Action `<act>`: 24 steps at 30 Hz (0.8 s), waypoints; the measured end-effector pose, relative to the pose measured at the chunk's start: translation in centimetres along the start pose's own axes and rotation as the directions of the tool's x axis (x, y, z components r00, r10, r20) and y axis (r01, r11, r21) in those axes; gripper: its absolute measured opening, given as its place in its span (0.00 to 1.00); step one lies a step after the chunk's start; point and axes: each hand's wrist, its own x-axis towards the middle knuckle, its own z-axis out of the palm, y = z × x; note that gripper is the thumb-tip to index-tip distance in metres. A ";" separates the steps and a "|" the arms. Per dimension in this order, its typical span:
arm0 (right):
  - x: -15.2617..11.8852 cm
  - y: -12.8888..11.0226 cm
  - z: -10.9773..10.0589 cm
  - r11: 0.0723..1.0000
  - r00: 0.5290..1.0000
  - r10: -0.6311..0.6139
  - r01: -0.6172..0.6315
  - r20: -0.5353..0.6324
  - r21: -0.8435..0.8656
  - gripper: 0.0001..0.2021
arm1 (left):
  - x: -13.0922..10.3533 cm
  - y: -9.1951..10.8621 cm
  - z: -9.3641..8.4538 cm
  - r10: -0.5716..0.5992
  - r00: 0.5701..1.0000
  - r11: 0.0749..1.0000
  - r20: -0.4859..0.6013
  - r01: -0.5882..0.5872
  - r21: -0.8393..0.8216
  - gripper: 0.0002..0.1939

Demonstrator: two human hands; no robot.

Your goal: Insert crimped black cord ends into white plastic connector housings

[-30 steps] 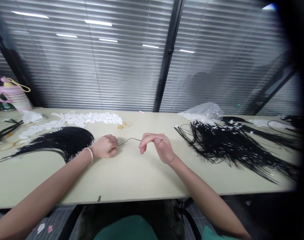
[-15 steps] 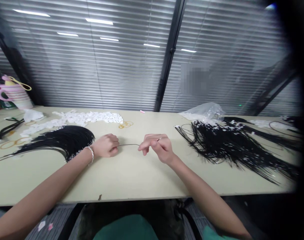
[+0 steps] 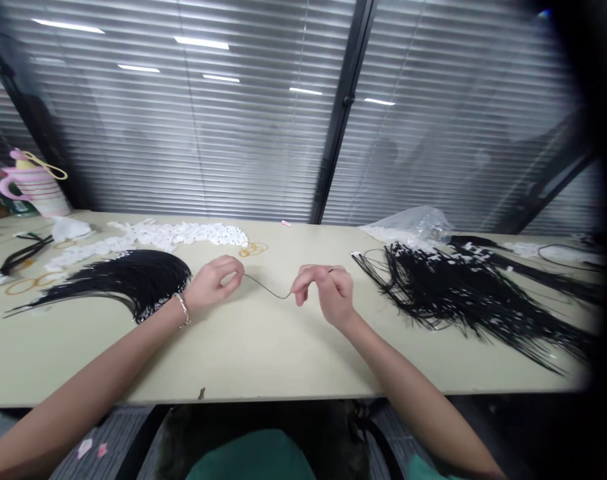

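While the left hand (image 3: 216, 283) pinches one end of a thin, flexible black cord (image 3: 269, 291) between thumb and fingertips, the right hand (image 3: 330, 290) grips the other part with its fingers curled and thumb pressed in. Between the two hands the cord sags in a shallow curve above the pale cream, flat-topped table (image 3: 243, 360). A braided-looking silver bracelet (image 3: 184, 309) circles the left wrist, just beside a curved bundle of glossy black cords (image 3: 133, 273). Behind that bundle lie scattered small white pieces (image 3: 183, 233) and thin yellow looped bands (image 3: 254, 249). Right of the right hand spreads a loose, white-flecked pile of black cords (image 3: 443, 287).
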 end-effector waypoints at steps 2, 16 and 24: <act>0.1 -0.1 -0.1 1.000 0.990 0.023 -0.020 -0.138 0.017 0.23 | 0.5 1.1 -0.5 -0.059 0.985 0.997 -0.164 0.049 -0.065 0.08; 0.7 -0.7 0.5 0.981 0.939 0.117 -0.058 -0.325 0.184 0.25 | 1.2 6.8 -1.4 -0.101 0.874 0.940 -0.475 -0.072 -0.332 0.02; 0.6 -0.6 0.5 0.979 0.943 0.157 -0.111 -0.294 0.169 0.24 | 1.0 6.2 -0.9 -0.213 0.868 0.913 -0.448 0.014 -0.407 0.03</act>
